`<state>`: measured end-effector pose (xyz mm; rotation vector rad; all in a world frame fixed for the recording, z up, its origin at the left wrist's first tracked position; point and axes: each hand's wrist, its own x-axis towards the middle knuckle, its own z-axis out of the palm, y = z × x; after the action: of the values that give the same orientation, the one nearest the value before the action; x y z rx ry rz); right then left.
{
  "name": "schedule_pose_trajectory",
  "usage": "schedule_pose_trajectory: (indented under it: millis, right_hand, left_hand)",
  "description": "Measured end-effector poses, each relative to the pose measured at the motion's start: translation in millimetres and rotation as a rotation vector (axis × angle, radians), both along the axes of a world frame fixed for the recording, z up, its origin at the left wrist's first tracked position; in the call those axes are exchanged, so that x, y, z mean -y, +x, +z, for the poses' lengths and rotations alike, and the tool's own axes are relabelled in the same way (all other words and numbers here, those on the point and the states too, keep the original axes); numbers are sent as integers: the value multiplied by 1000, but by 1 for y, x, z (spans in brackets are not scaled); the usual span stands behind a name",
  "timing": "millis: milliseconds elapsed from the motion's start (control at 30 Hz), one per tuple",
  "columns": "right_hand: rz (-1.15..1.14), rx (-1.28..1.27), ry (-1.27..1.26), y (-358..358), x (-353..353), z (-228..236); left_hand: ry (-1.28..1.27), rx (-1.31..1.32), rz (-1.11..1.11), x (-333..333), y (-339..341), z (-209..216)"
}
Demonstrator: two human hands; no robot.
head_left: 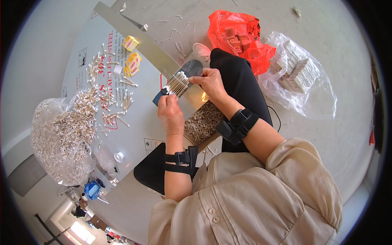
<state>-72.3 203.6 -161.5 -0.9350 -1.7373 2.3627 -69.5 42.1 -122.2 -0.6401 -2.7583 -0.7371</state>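
Note:
A flat row of cotton swabs (177, 84), with pale sticks and white tips, is held up between my two hands over the table edge. My left hand (170, 113) pinches its near end, fingers closed. At the far right corner, the thumb and fingers of my right hand (211, 84) are closed on the row's edge; whether clear film lies around the swabs I cannot tell. A dark blue piece (157, 98) shows just left of the bundle. Below my hands, by my lap, an open cardboard box holds many loose swabs (203, 122).
On the film-covered metal table (139, 122) lie scattered swabs (96, 67), yellow boxes (132, 64) and a bulging clear bag of swabs (65, 139). On the floor at right are a red plastic bag (220, 24) with small packs and a clear bag (326, 96) with white packs.

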Motion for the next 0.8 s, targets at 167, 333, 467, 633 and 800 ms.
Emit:
schedule_pose_trajectory:
  millis: [167, 333, 467, 633, 800]
  right_hand:
    - [8, 4, 9, 1, -2, 6]
    - [7, 19, -32, 1, -2, 7]
    - [10, 11, -54, 1, -2, 5]
    - [-44, -26, -152, -1, 1, 0]
    - [-27, 46, -183, -5, -6, 1]
  left_hand:
    - [-61, -32, -84, -1, -5, -2]
    - [-32, -47, 62, -5, 0, 3]
    - [-320, -52, 0, -23, 3, 6]
    - [-449, 116, -50, -31, 6, 6]
    - [-385, 140, -90, -25, 3, 3]
